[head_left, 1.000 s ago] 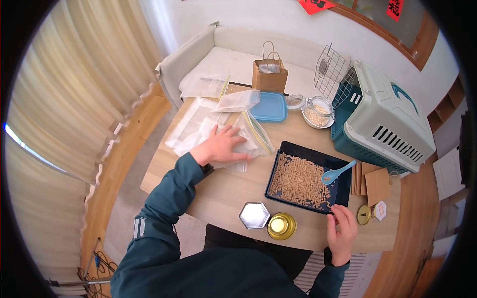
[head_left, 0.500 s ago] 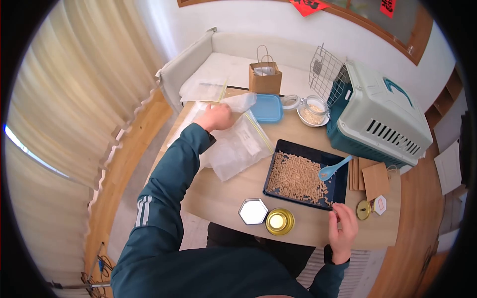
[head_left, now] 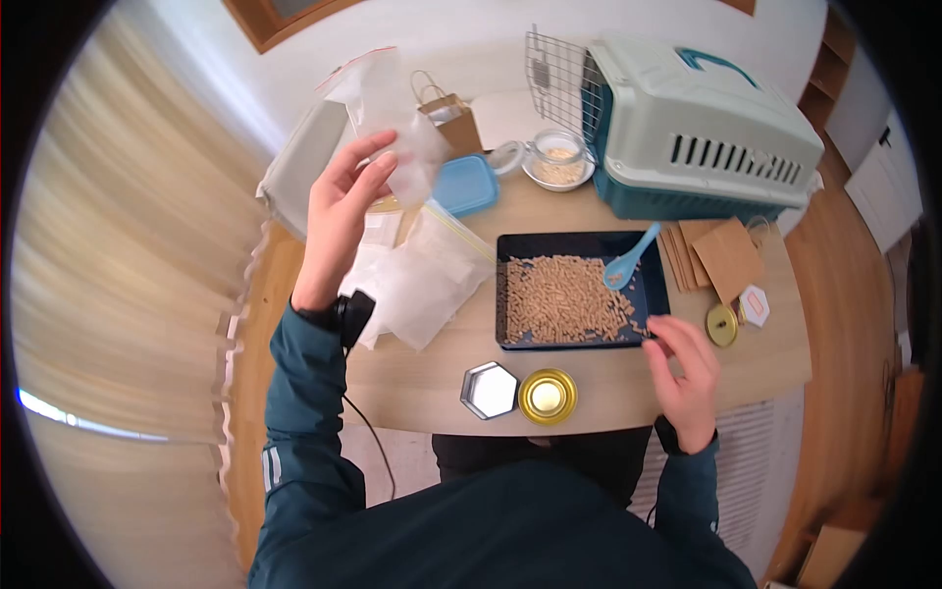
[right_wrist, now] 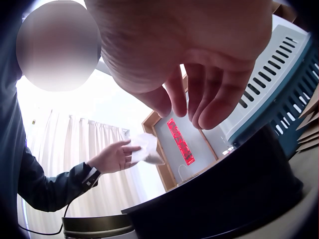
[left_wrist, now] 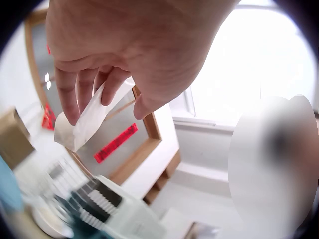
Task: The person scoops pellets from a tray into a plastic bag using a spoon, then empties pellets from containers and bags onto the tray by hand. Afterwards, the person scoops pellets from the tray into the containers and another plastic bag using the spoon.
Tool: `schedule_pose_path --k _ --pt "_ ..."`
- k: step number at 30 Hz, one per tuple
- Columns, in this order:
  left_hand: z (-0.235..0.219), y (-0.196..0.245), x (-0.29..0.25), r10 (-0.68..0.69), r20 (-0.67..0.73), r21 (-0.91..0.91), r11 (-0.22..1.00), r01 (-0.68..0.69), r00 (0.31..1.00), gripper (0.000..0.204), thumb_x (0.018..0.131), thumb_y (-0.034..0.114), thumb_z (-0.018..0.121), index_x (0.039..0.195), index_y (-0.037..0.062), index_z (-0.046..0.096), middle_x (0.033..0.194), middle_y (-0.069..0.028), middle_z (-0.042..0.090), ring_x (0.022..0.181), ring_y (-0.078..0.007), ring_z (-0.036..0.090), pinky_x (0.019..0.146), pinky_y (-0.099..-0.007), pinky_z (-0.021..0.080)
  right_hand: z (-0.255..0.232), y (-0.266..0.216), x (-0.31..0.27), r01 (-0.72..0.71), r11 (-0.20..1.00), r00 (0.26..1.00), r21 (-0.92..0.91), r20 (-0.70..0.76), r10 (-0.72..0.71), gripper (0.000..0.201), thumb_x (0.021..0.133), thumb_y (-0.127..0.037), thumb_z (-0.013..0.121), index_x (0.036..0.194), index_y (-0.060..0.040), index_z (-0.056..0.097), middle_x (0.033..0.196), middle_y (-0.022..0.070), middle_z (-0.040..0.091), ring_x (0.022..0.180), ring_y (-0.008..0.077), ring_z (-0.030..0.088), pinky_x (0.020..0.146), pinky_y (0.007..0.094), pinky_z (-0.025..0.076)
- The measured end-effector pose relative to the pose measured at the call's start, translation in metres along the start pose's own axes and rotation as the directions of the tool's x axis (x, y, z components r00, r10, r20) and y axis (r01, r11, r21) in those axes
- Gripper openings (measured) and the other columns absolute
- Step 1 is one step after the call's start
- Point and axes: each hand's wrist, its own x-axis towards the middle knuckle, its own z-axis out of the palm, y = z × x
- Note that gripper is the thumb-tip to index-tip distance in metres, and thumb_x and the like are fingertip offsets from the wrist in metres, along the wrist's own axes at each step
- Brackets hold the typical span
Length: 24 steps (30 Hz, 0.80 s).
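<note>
Raised over the table's left side, my left hand [head_left: 339,216] holds up a translucent plastic bag [head_left: 417,162] with a thin reddish line along its top edge. The left wrist view shows the bag's whitish film caught among the fingers. My right hand [head_left: 689,383] hovers with loosely bent fingers at the front right corner of a dark blue tray [head_left: 652,294]; nothing shows in its grasp. Tan pellets [head_left: 559,304] fill much of the tray, and a light blue spoon [head_left: 633,257] leans inside it. More clear zip bags [head_left: 427,285] lie flat below my left hand.
A pet carrier [head_left: 706,118] with its wire door [head_left: 564,83] swung out stands behind the tray. Nearby are a jar [head_left: 559,152] in a bowl, a blue-lidded box [head_left: 466,185], a paper bag [head_left: 453,126], brown cards [head_left: 726,260], a hexagonal tin [head_left: 489,390] and a gold tin [head_left: 548,396].
My left hand has gone from the pile of bags on the table up into the air, taking one bag with it. My right hand stays by the tray corner. The head view has shifted.
</note>
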Motion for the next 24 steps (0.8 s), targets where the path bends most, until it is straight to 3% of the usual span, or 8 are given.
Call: schedule_pose_path --k 3,6,8,10,16,20,22,24 --pt "0.039 0.018 -0.028 -0.123 0.231 -0.350 0.915 0.201 0.965 0.049 0.107 0.027 0.061 0.143 -0.0054 0.057 0.143 -0.0162 0.061 0.123 -0.0222 0.065 0.102 -0.0372 0.054 0.013 -0.014 0.013 0.107 0.993 0.994 -0.053 -0.029 -0.109 0.047 0.082 0.000 0.085 0.126 0.0011 0.069 0.131 0.0167 0.065 0.107 0.0283 0.068 0.082 0.0353 0.061" --pt "0.080 0.015 -0.053 -0.145 0.502 -0.580 0.675 0.456 0.853 0.055 0.109 0.031 0.056 0.148 -0.0078 0.049 0.148 -0.0181 0.057 0.129 -0.0286 0.063 0.108 -0.0436 0.053 0.029 -0.011 0.016 0.240 0.971 0.969 -0.017 -0.063 -0.241 0.089 0.075 -0.008 0.093 0.152 -0.0024 0.048 0.160 0.0249 0.037 0.132 0.0360 0.056 0.100 0.0432 0.055" --pt "0.102 0.009 -0.066 -0.198 0.622 -0.562 0.560 0.608 0.758 0.055 0.109 0.030 0.056 0.148 -0.0082 0.049 0.152 -0.0184 0.053 0.133 -0.0309 0.061 0.109 -0.0469 0.053 0.041 -0.009 0.020 0.323 0.946 0.926 -0.038 -0.191 -0.324 0.080 0.079 -0.007 0.089 0.149 -0.0006 0.050 0.158 0.0258 0.036 0.124 0.0360 0.061 0.096 0.0409 0.058" --pt "0.116 0.003 -0.075 -0.244 0.701 -0.506 0.491 0.709 0.670 0.052 0.110 0.029 0.055 0.147 -0.0081 0.049 0.148 -0.0176 0.055 0.134 -0.0314 0.060 0.108 -0.0465 0.055 0.036 -0.013 0.016 0.254 0.966 0.959 -0.049 -0.121 -0.258 0.074 0.081 -0.005 0.087 0.146 -0.0009 0.054 0.154 0.0245 0.042 0.121 0.0344 0.063 0.092 0.0390 0.059" --pt "0.119 -0.014 -0.077 -0.377 0.752 -0.305 0.529 0.792 0.541 0.051 0.112 0.031 0.050 0.150 -0.0025 0.046 0.137 -0.0151 0.061 0.120 -0.0268 0.069 0.098 -0.0376 0.058 0.037 -0.001 0.010 0.118 0.992 0.992 0.038 -0.040 -0.116 0.048 0.087 0.002 0.078 0.134 -0.0005 0.065 0.126 0.0157 0.067 0.103 0.0254 0.071 0.077 0.0310 0.061" --pt "0.113 -0.035 -0.085 -0.395 0.684 -0.077 0.797 0.599 0.614 0.047 0.107 0.027 0.064 0.146 0.0031 0.053 0.129 -0.0091 0.060 0.096 -0.0162 0.070 0.085 -0.0281 0.057 0.036 -0.011 0.020 -0.205 0.930 0.976 0.306 -0.004 0.216 0.044 0.090 -0.001 0.078 0.132 0.0007 0.066 0.118 0.0129 0.071 0.098 0.0182 0.071 0.075 0.0274 0.059" --pt "0.117 -0.041 -0.089 -0.224 0.552 -0.019 0.960 0.281 0.803 0.050 0.101 0.021 0.073 0.145 0.0041 0.055 0.123 -0.0057 0.059 0.085 -0.0117 0.064 0.075 -0.0251 0.053 0.035 -0.012 0.029 -0.216 0.920 0.975 0.327 0.026 0.220 0.043 0.091 -0.001 0.078 0.132 -0.0003 0.067 0.118 0.0121 0.071 0.097 0.0154 0.071 0.074 0.0252 0.058" --pt "0.118 -0.038 -0.086 -0.157 0.478 0.017 0.985 0.170 0.864 0.054 0.095 0.015 0.080 0.143 0.0035 0.057 0.119 -0.0053 0.058 0.081 -0.0120 0.063 0.074 -0.0255 0.053 0.037 -0.013 0.038 -0.158 0.947 0.987 0.278 0.053 0.149 0.044 0.091 -0.002 0.078 0.133 -0.0012 0.067 0.118 0.0115 0.072 0.096 0.0152 0.071 0.073 0.0239 0.057"
